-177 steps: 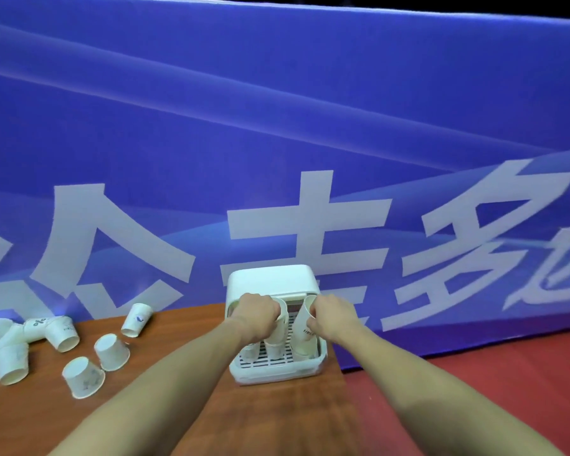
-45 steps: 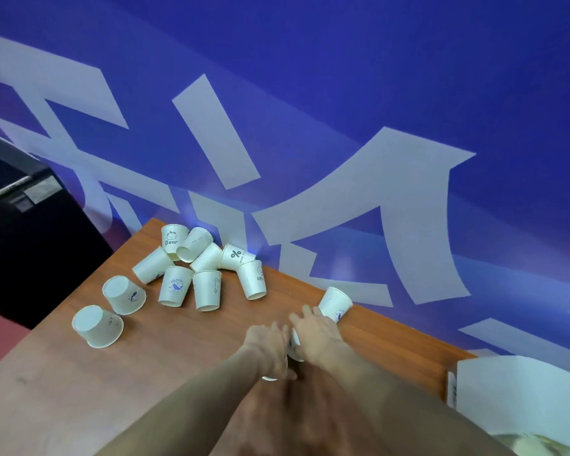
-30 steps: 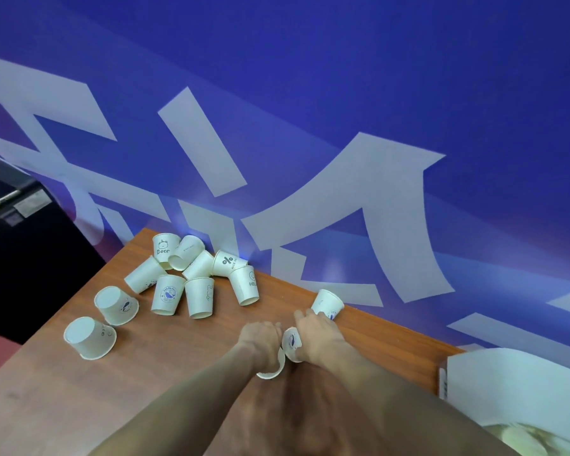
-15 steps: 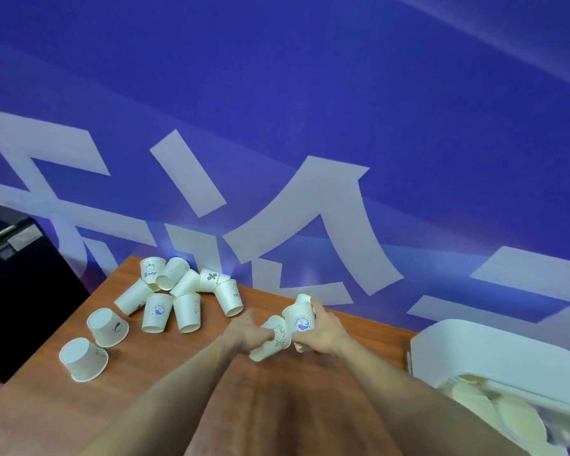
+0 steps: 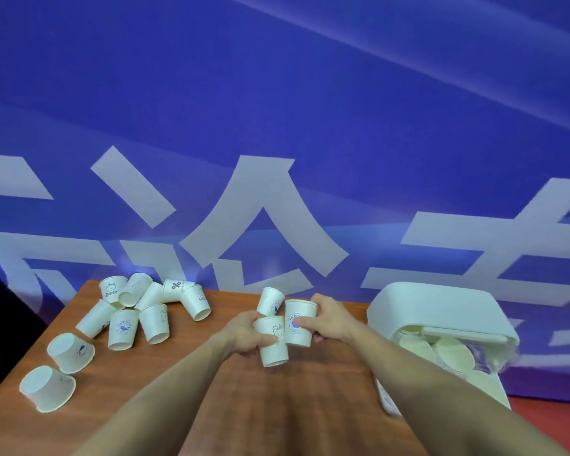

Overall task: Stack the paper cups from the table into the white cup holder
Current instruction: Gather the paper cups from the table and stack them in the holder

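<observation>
Above the surface, left grip and right grip each clasp an inverted, near-vertical paper cup, rims partly hidden.

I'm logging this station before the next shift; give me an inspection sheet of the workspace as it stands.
Surface: wooden table, brown.
Job's things: white cup holder at right, cups inside; loose paper cups at left, most inverted or tipped; one cup behind the hands.
Clutter: nothing seen.
Grip: left hand holds the rabbit-print cup; right hand holds the blue-logo cup.
Cables: nothing seen.
Surroundings: blue banner, white lettering.
</observation>
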Available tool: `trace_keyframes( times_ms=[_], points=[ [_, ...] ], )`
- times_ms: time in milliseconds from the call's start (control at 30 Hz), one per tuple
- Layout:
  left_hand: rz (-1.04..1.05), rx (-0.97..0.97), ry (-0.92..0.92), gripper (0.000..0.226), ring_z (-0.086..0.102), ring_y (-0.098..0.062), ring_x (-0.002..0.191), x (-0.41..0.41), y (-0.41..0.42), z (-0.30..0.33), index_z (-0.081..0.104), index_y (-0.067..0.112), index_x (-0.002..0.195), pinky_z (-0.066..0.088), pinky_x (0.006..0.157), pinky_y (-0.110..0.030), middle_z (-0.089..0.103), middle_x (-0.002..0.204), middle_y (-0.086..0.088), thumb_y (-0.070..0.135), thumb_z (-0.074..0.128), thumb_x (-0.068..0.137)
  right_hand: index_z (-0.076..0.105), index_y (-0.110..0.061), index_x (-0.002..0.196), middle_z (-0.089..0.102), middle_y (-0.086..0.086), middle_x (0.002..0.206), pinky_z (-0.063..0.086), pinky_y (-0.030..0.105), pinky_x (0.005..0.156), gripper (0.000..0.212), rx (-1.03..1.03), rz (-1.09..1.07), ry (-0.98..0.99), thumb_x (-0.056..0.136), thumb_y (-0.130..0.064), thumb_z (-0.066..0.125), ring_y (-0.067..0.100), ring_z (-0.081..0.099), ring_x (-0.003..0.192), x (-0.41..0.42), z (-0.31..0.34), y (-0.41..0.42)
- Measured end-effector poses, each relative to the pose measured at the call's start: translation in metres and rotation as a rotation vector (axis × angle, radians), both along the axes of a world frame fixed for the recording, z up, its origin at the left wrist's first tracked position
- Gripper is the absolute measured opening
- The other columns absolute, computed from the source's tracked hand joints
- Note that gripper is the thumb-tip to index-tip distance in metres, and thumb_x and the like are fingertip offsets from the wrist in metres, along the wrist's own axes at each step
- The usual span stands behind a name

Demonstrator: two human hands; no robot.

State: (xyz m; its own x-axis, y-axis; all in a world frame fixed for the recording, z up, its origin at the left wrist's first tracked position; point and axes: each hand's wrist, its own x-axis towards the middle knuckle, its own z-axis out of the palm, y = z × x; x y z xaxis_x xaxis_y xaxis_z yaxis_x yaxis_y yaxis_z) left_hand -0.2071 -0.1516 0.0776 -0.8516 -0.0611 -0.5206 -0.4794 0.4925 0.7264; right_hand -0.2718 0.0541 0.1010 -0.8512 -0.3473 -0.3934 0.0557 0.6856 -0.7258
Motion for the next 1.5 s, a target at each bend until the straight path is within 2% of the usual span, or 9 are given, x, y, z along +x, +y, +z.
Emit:
trace_keyframes(
  times_ms=[133, 300, 500, 700, 833, 1033, 1200, 1367, 1500],
  points=[
    [-0.067, -0.122, 0.052, 0.030, 0.068, -0.018, 0.074, -0.002, 0.014, -0.005, 0.064, 0.015, 0.112, 0.055, 0.060, -0.026, 0.071, 0.097, -0.007, 0.028, 0.070, 0.086, 0.057, -0.009, 0.106, 0.073, 0.013, 0.085, 0.060, 0.040, 0.064, 0.023, 0.060, 0.022, 0.029, 0.095, -0.029, 0.059, 0.029, 0.072, 0.066, 0.007, -0.001, 0.024],
    [-0.279, -0.348, 0.149, 0.019, 0.059, -0.022, 0.087, 0.004, 0.040, 0.002, 0.063, 0.011, 0.100, 0.044, 0.072, -0.025, 0.063, 0.106, -0.010, 0.026, 0.052, 0.096, 0.059, -0.012, 0.098, 0.066, 0.006, 0.088, 0.054, 0.033, 0.057, 0.023, 0.188, 0.103, 0.108, 0.100, -0.030, 0.044, 0.029, 0.072, 0.073, 0.022, 0.003, 0.051],
    [-0.386, -0.456, 0.228, 0.018, 0.056, -0.022, 0.080, 0.013, 0.071, 0.010, 0.062, 0.013, 0.101, 0.041, 0.067, -0.028, 0.059, 0.087, -0.002, 0.025, 0.049, 0.096, 0.071, -0.011, 0.083, 0.066, 0.005, 0.079, 0.046, 0.035, 0.067, 0.030, 0.385, 0.191, 0.259, 0.091, -0.034, 0.052, 0.026, 0.059, 0.080, 0.041, 0.010, 0.085],
    [-0.432, -0.568, 0.296, 0.019, 0.064, -0.019, 0.082, 0.017, 0.108, 0.025, 0.070, 0.019, 0.094, 0.051, 0.070, -0.029, 0.069, 0.090, -0.001, 0.035, 0.061, 0.088, 0.074, -0.019, 0.083, 0.068, 0.004, 0.081, 0.048, 0.034, 0.066, 0.037, 0.385, 0.132, 0.382, 0.088, -0.051, 0.056, 0.023, 0.060, 0.078, 0.058, 0.018, 0.122],
    [-0.490, -0.624, 0.363, 0.021, 0.065, -0.019, 0.080, 0.016, 0.141, 0.038, 0.072, 0.022, 0.087, 0.054, 0.072, -0.032, 0.070, 0.086, 0.002, 0.042, 0.068, 0.083, 0.071, -0.019, 0.085, 0.068, 0.007, 0.085, 0.042, 0.031, 0.060, 0.027, 0.424, 0.096, 0.450, 0.088, -0.042, 0.056, 0.026, 0.060, 0.081, 0.071, 0.030, 0.154],
    [-0.640, -0.701, 0.416, 0.023, 0.066, -0.020, 0.088, 0.019, 0.204, 0.049, 0.072, 0.028, 0.096, 0.054, 0.078, -0.034, 0.072, 0.094, 0.002, 0.045, 0.058, 0.089, 0.064, -0.020, 0.069, 0.055, -0.001, 0.065, 0.040, 0.030, 0.059, 0.041, 0.548, 0.053, 0.458, 0.091, -0.054, 0.053, 0.023, 0.055, 0.072, 0.091, 0.042, 0.212],
    [-0.769, -0.791, 0.503, 0.027, 0.064, -0.024, 0.098, 0.019, 0.266, 0.060, 0.071, 0.027, 0.104, 0.045, 0.075, -0.030, 0.071, 0.098, 0.000, 0.047, 0.057, 0.092, 0.074, -0.026, 0.098, 0.065, 0.001, 0.094, 0.047, 0.034, 0.083, 0.034, 0.636, 0.015, 0.416, 0.090, -0.053, 0.055, 0.021, 0.062, 0.097, 0.104, 0.049, 0.269],
    [-0.856, -0.866, 0.598, 0.027, 0.064, -0.025, 0.101, 0.019, 0.330, 0.069, 0.071, 0.021, 0.102, 0.040, 0.071, -0.028, 0.070, 0.105, -0.003, 0.043, 0.058, 0.092, 0.071, -0.018, 0.096, 0.065, 0.006, 0.100, 0.041, 0.031, 0.069, 0.032, 0.698, -0.045, 0.389, 0.093, -0.046, 0.056, 0.028, 0.062, 0.095, 0.115, 0.057, 0.322],
    [-0.885, -0.910, 0.642, 0.029, 0.065, -0.029, 0.097, 0.017, 0.375, 0.069, 0.073, 0.019, 0.097, 0.049, 0.076, -0.032, 0.070, 0.100, -0.007, 0.042, 0.056, 0.092, 0.064, -0.014, 0.087, 0.067, 0.008, 0.099, 0.042, 0.032, 0.068, 0.023, 0.744, -0.129, 0.369, 0.094, -0.033, 0.051, 0.031, 0.060, 0.088, 0.125, 0.057, 0.362]
  ],
)
